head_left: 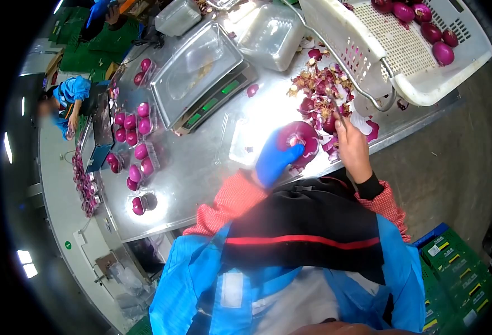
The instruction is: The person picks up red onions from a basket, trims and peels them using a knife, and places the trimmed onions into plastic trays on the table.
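My left hand, in a blue glove, is closed around a large red onion at the near edge of the metal table, its thumb across the pale end. Just to its right, my bare right hand grips a small knife, whose thin blade points away from me over the peelings. The handle is mostly hidden in the fingers. A heap of purple and brown onion skins spreads beyond and beneath both hands.
A white perforated crate with several red onions stands at the right. Beyond my left hand are a scale and stacked clear plastic tubs. Packed onions line the left side. A co-worker stands far left; green crates sit lower right.
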### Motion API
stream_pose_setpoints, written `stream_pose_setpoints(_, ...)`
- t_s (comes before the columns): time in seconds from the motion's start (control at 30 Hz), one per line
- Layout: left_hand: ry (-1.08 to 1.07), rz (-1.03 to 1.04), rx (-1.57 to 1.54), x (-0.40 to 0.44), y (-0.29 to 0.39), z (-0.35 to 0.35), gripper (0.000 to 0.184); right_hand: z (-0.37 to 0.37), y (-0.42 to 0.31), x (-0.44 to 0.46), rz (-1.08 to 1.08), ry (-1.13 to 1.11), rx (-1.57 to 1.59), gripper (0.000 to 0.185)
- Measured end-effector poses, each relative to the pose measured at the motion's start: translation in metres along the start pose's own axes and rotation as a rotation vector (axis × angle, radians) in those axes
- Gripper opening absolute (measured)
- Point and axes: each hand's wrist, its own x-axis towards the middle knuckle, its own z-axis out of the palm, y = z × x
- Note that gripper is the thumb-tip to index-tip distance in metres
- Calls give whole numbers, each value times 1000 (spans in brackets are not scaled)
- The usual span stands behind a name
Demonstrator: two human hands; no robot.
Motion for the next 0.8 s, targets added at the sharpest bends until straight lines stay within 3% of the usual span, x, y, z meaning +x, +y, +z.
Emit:
stream_pose_setpoints(0.1, 35, 13, -317, 9, 2, -4, 45, 2, -8, -17, -278, 96, -57, 30)
stream_pose_setpoints(0.13, 40, 43, -275, 11, -2, -10, 47, 6, -3, -19, -443, 180, -109, 35)
stream_pose_setpoints(0.27, -57, 47, -245, 18, 5, -17, 53, 0, -8, -34, -545, 167, -392, 53)
stream_pose_setpoints(0.53, -20, 57, -275, 10, -5, -15, 57, -1, -1, -28, -599, 243, -443, 51)
stream_pose_setpoints(0.67, -29, 112, -148, 7, -4, -18, 61, -1, 0, -28, -566, 250, -440, 50)
stream_pose_setpoints(0.8, -23, 170, -80, 7, -1, -13, 69, 13, 0, -28, -509, 214, -178, 36)
